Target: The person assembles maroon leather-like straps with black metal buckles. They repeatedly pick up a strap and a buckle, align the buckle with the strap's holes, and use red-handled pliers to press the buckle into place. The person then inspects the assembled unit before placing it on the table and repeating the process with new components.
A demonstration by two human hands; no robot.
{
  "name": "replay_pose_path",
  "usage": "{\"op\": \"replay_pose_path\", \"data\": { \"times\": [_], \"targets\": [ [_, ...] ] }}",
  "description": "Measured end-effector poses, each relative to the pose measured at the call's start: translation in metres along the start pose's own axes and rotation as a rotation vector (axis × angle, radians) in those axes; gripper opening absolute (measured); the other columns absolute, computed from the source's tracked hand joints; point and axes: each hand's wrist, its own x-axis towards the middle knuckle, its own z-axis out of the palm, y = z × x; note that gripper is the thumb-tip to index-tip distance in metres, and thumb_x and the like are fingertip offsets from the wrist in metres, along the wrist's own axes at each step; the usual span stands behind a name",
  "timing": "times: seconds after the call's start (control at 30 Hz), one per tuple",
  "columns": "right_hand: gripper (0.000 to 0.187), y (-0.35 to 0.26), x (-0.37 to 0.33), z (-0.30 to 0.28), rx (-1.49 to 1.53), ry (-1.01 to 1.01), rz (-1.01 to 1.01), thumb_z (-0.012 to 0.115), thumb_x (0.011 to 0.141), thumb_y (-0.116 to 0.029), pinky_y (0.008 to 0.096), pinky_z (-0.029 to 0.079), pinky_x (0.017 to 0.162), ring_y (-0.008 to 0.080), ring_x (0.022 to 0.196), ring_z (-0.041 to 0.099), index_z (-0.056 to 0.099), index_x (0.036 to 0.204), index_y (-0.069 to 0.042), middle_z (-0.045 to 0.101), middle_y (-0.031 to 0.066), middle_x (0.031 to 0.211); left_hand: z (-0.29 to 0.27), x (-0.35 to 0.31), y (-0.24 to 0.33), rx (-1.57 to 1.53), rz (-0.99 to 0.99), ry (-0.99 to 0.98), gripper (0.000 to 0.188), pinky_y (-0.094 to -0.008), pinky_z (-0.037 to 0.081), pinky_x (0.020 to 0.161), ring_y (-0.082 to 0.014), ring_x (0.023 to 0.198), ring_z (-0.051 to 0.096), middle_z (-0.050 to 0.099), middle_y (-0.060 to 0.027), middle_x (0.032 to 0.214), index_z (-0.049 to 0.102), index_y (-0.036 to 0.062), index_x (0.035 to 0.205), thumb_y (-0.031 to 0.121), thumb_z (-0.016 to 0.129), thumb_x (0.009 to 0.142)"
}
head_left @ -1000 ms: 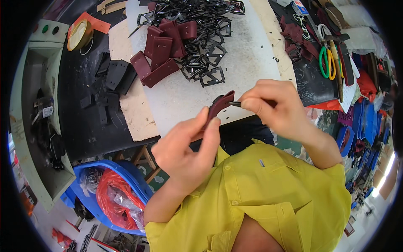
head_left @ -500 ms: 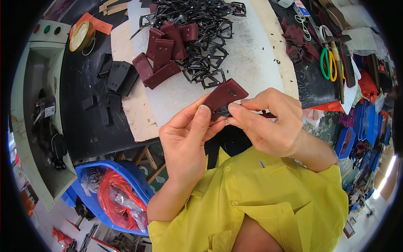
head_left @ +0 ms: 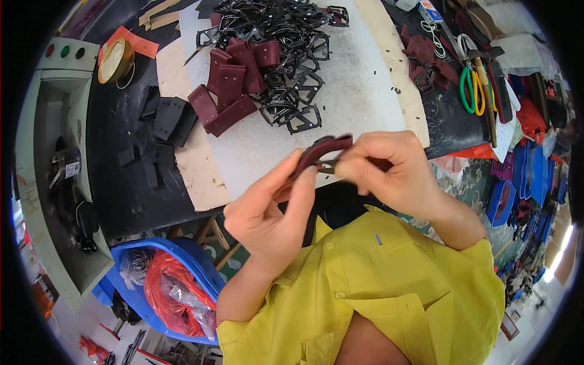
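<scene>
My left hand (head_left: 264, 204) pinches a maroon leather strap piece (head_left: 322, 150) between thumb and fingers, just above the near edge of the table. The strap is curved and turned edge-on, with a dark part along its upper side. My right hand (head_left: 389, 173) is closed at the strap's right end, on a slim dark metal piece (head_left: 327, 166) that reaches toward the left thumb. A dark red bit shows inside the right hand; what it belongs to is hidden. Beyond the hands are maroon strap pieces (head_left: 230, 85) with small holes and a heap of black metal buckles (head_left: 298, 91).
A white sheet (head_left: 359, 91) covers the middle of the black table. Black strap pieces (head_left: 173, 121) lie left, beside a round tin (head_left: 115, 62). Right are maroon scraps (head_left: 426, 58) and scissors with green and yellow handles (head_left: 474, 91). A blue tub (head_left: 201, 261) stands below left.
The strap piece has tilted from showing its broad face to edge-on, curving upward. My left hand has rolled and moved slightly down; my right hand has turned along with the strap.
</scene>
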Motion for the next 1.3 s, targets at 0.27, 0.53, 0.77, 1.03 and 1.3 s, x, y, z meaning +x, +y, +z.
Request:
{"op": "replay_pose_path", "data": {
  "times": [0.27,0.53,0.77,1.03,1.3],
  "targets": [
    [0.016,0.007,0.008,-0.025,0.575,0.195,0.387,0.059,0.086,-0.016,0.0165,0.024,0.038,0.0003,0.044,0.036,0.061,0.09,0.0,0.056,-0.0012,0.067,0.0,0.028,-0.026,0.455,0.823,-0.232,0.03,-0.0313,0.054,0.067,-0.0291,0.078,0.065,0.064,-0.0178,0.088,0.063,-0.0058,0.094,-0.007,0.065,0.064],
    [0.019,0.038,0.044,-0.111,-0.485,0.712,-0.252,0.058,0.088,-0.018,0.0182,0.038,0.047,0.0022,0.052,0.05,0.067,0.094,-0.003,0.063,0.0004,0.072,-0.01,0.057,-0.028,0.76,0.387,-0.058,0.021,-0.0337,0.044,0.066,-0.0262,0.074,0.055,0.061,-0.009,0.081,0.065,0.0028,0.087,0.012,0.073,0.07],
    [0.037,-0.056,0.023,-0.008,0.717,-0.359,0.151,0.065,0.076,-0.019,0.0223,0.043,0.061,0.0112,0.064,0.052,0.05,0.102,0.004,0.056,0.0045,0.075,0.005,0.064,-0.013,0.626,0.528,-0.242,0.024,-0.0356,0.045,0.071,-0.0268,0.079,0.056,0.063,-0.0117,0.085,0.065,0.0017,0.092,0.004,0.071,0.069],
    [0.034,-0.121,0.01,0.009,0.74,-0.74,0.149,0.058,0.069,-0.003,0.0317,0.036,0.046,0.0179,0.048,0.048,0.048,0.101,0.006,0.047,0.0074,0.052,0.002,0.062,-0.037,0.783,0.553,-0.156,0.032,-0.0331,0.045,0.061,-0.0251,0.067,0.056,0.062,-0.0099,0.079,0.064,0.0015,0.097,0.005,0.075,0.066],
    [0.053,-0.098,0.001,0.012,0.948,-0.833,0.167,0.067,0.073,-0.005,0.0207,0.03,0.046,0.005,0.051,0.039,0.039,0.118,-0.003,0.039,-0.0007,0.058,-0.004,0.06,-0.033,0.708,0.521,-0.191,0.029,-0.0308,0.045,0.06,-0.0223,0.067,0.054,0.061,-0.0083,0.084,0.066,0.0054,0.093,0.002,0.072,0.065]
  ]
}}
